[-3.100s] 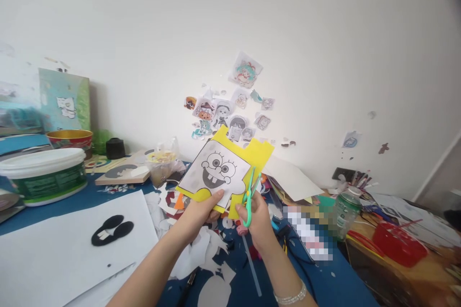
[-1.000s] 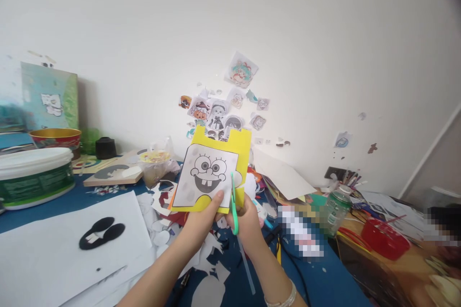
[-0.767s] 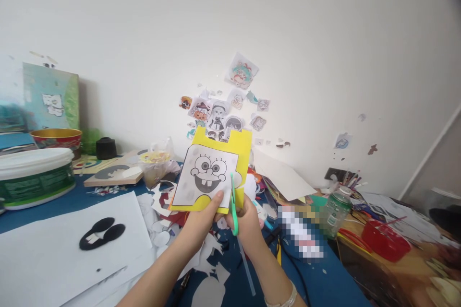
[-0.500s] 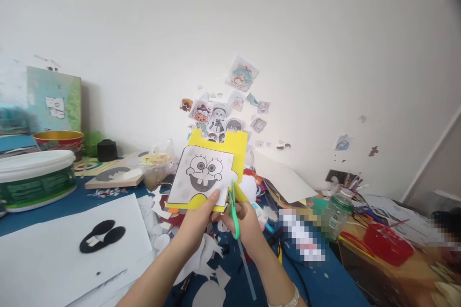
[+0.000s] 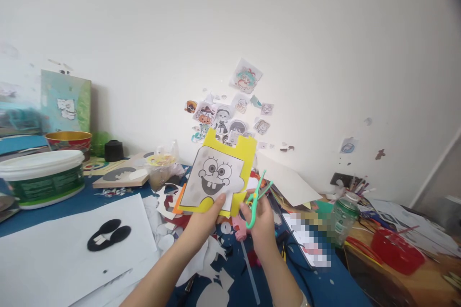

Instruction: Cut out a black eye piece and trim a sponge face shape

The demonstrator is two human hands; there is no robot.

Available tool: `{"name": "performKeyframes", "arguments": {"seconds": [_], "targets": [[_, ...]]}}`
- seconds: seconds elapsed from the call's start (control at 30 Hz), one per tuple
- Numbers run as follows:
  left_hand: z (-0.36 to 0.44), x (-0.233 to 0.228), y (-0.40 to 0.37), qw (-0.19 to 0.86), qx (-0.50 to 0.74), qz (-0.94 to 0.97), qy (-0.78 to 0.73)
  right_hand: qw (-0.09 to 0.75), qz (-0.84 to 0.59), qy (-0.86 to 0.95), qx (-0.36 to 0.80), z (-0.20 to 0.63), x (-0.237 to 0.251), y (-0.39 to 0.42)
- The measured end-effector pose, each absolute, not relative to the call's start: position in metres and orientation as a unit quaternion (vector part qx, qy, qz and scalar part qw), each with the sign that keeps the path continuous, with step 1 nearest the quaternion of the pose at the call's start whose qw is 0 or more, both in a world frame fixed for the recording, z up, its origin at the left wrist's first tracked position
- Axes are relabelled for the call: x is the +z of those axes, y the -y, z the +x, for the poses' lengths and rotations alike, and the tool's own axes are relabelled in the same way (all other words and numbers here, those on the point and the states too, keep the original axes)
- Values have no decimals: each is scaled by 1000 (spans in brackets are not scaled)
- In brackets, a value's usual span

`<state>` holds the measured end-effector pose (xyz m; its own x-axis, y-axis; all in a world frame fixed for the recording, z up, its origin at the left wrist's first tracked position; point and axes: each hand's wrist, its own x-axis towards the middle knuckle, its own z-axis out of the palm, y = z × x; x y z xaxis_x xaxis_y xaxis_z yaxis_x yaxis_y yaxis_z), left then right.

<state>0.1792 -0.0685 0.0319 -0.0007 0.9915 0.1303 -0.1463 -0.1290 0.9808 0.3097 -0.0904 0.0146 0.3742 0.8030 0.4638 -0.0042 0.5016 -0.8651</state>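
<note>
My left hand [image 5: 203,220] pinches the bottom edge of a yellow foam sheet [image 5: 245,151] with a printed cartoon sponge face [image 5: 212,177] stuck on its front, held upright above the table. My right hand [image 5: 261,223] grips small green scissors [image 5: 256,199] just right of the sheet's lower right corner. The scissor blades are spread apart and point up and to the right, clear of the foam. A pink object [image 5: 238,230] lies on the table below the two hands.
The blue table [image 5: 324,288] is strewn with white paper scraps. A big white sheet [image 5: 46,249] with a black cut-out [image 5: 108,235] lies left. A white-lidded tub [image 5: 41,177] stands far left; a jar [image 5: 342,216] and red tray [image 5: 398,249] sit right. Stickers [image 5: 230,115] dot the wall.
The scissors were cutting along the sheet's right side; now they are pulled out to the right with blades apart. The sheet has tilted and shifted slightly right.
</note>
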Motion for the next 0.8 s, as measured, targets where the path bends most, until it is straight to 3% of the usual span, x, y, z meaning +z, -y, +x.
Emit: {"name": "performKeyframes", "arguments": {"seconds": [0.17,0.43,0.8], "targets": [[186,35,79,536,537,509,-408,723,-360,438,394,296,17,95],[182,36,80,566,499,527,-391,705,-414,431,382,310,13,87],[184,36,81,607,470,528,-364,728,-320,439,417,303,15,90]]}}
